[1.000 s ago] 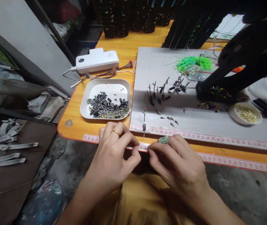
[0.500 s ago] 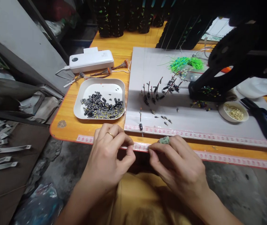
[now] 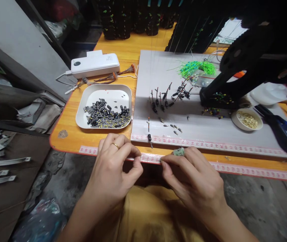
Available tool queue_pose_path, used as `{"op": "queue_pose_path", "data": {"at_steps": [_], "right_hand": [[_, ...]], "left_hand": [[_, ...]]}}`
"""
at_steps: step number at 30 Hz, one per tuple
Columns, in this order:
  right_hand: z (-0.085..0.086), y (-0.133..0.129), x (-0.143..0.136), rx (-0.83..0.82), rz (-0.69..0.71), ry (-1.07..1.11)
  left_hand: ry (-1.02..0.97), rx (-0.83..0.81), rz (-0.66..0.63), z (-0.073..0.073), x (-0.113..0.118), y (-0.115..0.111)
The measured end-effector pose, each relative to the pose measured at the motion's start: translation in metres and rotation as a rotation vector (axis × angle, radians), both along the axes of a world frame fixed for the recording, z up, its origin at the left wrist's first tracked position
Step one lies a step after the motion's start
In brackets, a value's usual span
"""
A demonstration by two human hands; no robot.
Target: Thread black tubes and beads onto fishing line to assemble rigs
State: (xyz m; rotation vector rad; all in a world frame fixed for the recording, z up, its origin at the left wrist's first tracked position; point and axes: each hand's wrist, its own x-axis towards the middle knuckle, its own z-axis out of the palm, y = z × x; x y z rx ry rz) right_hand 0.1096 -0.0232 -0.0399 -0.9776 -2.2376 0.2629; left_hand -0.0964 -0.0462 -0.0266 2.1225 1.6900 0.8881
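Note:
At the table's front edge, my left hand (image 3: 116,168) has thumb and index finger pinched together; whatever it holds is too small to make out. My right hand (image 3: 196,176) pinches in the same way a short gap to the right, its held item also unclear. A greenish wrap (image 3: 179,152) sits on a finger of my right hand. Between the hands runs a pink measuring tape (image 3: 149,158). Just beyond them a small black cylindrical piece with a thin stem (image 3: 149,137) lies on the grey board (image 3: 143,74).
Left of the board is a white tray (image 3: 79,114) of small dark and yellow-tipped parts, with a white power bank (image 3: 95,65) behind. Black-stemmed pieces (image 3: 163,104), green strands (image 3: 196,69), a bowl of gold bits (image 3: 247,120) and a black machine frame (image 3: 244,70) stand right.
The view has shifted slightly, so the table items appear a little further left. Both hands keep their pinch, and the gap between them looks slightly wider.

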Motion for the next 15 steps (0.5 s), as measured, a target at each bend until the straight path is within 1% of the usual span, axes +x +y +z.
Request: {"op": "queue_pose_path", "data": {"at_steps": [7, 15], "right_hand": [[-0.0006, -0.0018, 0.0051, 0.005, -0.013, -0.004], [0.0010, -0.0024, 0.0083, -0.015, -0.014, -0.005]], "left_hand": [[0.005, -0.032, 0.006, 0.0009, -0.0004, -0.0008], [0.000, -0.021, 0.008, 0.0020, 0.0000, -0.0018]]}}
